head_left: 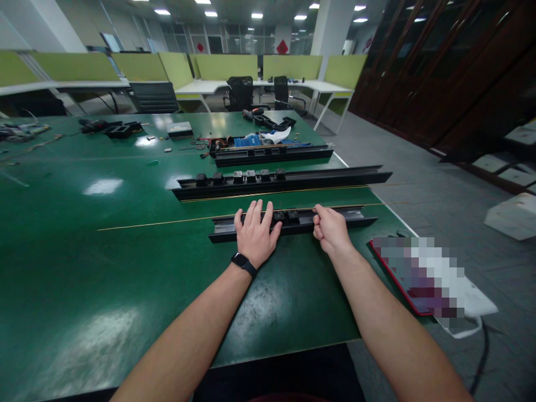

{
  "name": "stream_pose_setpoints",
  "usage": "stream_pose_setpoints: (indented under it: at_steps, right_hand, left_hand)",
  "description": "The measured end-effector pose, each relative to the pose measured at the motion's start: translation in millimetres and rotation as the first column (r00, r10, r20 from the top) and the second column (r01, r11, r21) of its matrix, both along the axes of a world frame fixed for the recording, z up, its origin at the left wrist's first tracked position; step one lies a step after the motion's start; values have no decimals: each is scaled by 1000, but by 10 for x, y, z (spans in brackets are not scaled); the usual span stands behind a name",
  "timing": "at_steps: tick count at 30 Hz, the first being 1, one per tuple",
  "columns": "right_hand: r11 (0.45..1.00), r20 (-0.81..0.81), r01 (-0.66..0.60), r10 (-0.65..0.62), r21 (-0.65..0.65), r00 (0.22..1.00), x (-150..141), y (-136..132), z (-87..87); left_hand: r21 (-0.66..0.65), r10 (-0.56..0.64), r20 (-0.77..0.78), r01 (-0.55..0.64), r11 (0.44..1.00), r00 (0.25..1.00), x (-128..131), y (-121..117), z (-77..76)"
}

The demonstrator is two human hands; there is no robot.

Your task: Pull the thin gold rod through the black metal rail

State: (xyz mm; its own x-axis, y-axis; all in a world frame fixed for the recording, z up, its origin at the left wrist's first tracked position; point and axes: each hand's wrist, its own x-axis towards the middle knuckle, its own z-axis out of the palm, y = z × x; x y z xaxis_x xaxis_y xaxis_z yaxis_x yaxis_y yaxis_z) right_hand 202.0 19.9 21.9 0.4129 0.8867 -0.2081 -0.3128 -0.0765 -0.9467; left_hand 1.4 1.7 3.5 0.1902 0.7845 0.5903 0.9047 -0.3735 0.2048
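A short black channel rail (301, 228) lies crosswise on the green table. My left hand (256, 237) rests on its left half with the fingers spread, partly hiding the small black blocks (292, 215) inside the channel. Along the rail's far edge runs a long thin golden rod (167, 222), reaching well past both ends. My right hand (331, 230) is closed in a pinch on this rod, over the right half of the rail. What lies under my left palm is hidden.
Behind is a longer black rail (335, 181) with several small blocks and thin golden rods (268, 195) before it. Farther back are another rail (293, 156), blue-wrapped parts (247, 140) and tools (262, 117). A red-edged flat object (393, 276), partly pixelated, lies at the right edge.
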Motion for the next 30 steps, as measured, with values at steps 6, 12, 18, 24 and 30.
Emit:
stream_pose_setpoints:
  at_steps: [6, 12, 18, 24, 30]
  right_hand:
    - [1000, 5, -1, 1, 0, 1000, 0, 15, -13]
    - [1000, 7, -21, 21, 0, 1000, -16, -1, 8]
    - [1000, 11, -11, 11, 11, 1000, -19, -3, 9]
    - [1000, 6, 7, -7, -4, 1000, -17, 0, 18]
    - [1000, 9, 0, 0, -5, 1000, -15, -1, 24]
  left_hand:
    - [-7, 2, -5, -2, 1000, 1000, 0, -2, 4]
    - [0, 4, -8, -4, 1000, 1000, 1, -2, 4]
    - [-4, 0, -10, 0, 1000, 1000, -2, -2, 8]
    - [-6, -3, 5, 3, 1000, 1000, -1, -1, 6]
    - [-4, -3, -4, 3, 1000, 1000, 0, -4, 10]
